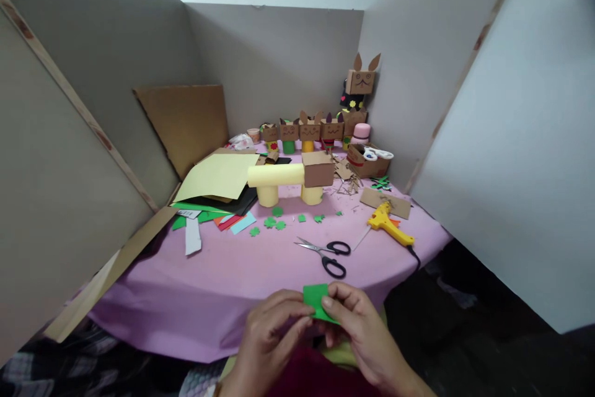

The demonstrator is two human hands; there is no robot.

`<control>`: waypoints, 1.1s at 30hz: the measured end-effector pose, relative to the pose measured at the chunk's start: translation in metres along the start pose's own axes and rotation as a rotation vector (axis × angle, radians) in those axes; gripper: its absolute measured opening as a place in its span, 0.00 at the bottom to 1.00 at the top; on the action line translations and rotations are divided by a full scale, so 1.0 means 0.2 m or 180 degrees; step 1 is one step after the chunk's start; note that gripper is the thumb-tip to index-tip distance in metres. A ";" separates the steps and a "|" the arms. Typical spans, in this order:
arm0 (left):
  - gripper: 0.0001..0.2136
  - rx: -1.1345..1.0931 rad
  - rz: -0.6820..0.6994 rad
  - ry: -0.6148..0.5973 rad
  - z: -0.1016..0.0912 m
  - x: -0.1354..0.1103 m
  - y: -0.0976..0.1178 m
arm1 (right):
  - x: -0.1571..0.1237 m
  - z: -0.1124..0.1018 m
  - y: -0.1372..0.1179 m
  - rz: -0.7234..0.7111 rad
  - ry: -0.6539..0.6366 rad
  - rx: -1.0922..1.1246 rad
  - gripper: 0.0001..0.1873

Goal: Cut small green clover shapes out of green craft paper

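Note:
A small piece of green paper [315,293], which looks folded, is held up in front of the table's near edge. My left hand [276,335] pinches its left side between thumb and fingers. On its right side, the thumb of my right hand [360,329] presses against the paper, with the fingers behind. Just beyond my hands lie scissors [320,249] with black handles, blades spread and pointing left. Several green paper flower shapes [270,222] are scattered farther back. Behind them stands a pale yellow paper-tube figure [276,175] with a brown box [318,170] at its right end.
A yellow hot glue gun [389,225] rests at the right, its cord hanging over the edge. Paper sheets [216,177] are stacked at left. Cardboard animal figures [309,130] stand at the back. A cardboard box [369,163] holds white-handled scissors [377,153]. Partition walls enclose the purple-covered table [260,267].

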State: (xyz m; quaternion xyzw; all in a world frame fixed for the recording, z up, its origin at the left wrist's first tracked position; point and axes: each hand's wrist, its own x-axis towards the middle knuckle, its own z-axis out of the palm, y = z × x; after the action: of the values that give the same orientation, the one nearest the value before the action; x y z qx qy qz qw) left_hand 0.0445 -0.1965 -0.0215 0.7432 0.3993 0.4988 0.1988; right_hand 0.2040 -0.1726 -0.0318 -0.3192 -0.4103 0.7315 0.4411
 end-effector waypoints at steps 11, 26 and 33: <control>0.08 -0.2380 -0.2108 0.1094 0.14 0.03 0.18 | -0.04 0.03 0.00 -0.0300 0.0125 0.0232 0.12; 0.09 -0.2416 -0.2286 0.1324 0.15 0.04 0.19 | -0.08 0.03 -0.01 -0.0799 0.0002 -0.0357 0.15; 0.11 -0.2458 -0.2285 0.1259 0.15 0.02 0.17 | -0.10 0.06 -0.02 -0.0885 0.0414 -0.1119 0.15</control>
State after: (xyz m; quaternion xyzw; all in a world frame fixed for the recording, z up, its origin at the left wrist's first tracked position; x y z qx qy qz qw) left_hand 0.0857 -0.2103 -0.0091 0.3264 0.4452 0.6396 0.5349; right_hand 0.2036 -0.1927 -0.0204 -0.3779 -0.5422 0.5589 0.5008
